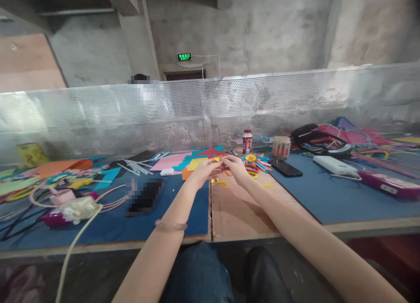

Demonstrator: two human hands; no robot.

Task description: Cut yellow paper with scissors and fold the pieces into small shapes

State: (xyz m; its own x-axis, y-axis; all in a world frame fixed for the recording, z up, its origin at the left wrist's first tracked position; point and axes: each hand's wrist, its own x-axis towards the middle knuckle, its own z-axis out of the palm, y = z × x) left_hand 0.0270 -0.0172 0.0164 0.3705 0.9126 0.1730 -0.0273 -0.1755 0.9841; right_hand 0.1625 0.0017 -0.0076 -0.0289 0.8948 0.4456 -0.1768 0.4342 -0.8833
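Observation:
Both my arms reach out over the worktable (239,211). My left hand (206,169) and my right hand (235,166) meet at the table's middle, fingers pinched together on a small piece of orange and yellow paper (220,162). The piece is mostly hidden by my fingers. A clear bangle (171,225) sits on my left wrist. Just right of my hands lies a paper flower with coloured strips (252,161). Yellow paper scraps (219,181) lie on the bare board under my hands.
Coloured paper sheets (183,162) lie behind my hands. A small red-capped bottle (247,142), a tape roll (281,147), a black phone (285,167) and a white power bank (334,164) stand right. Cables and a blurred dark object (144,197) lie left. A perforated metal screen (210,110) backs the table.

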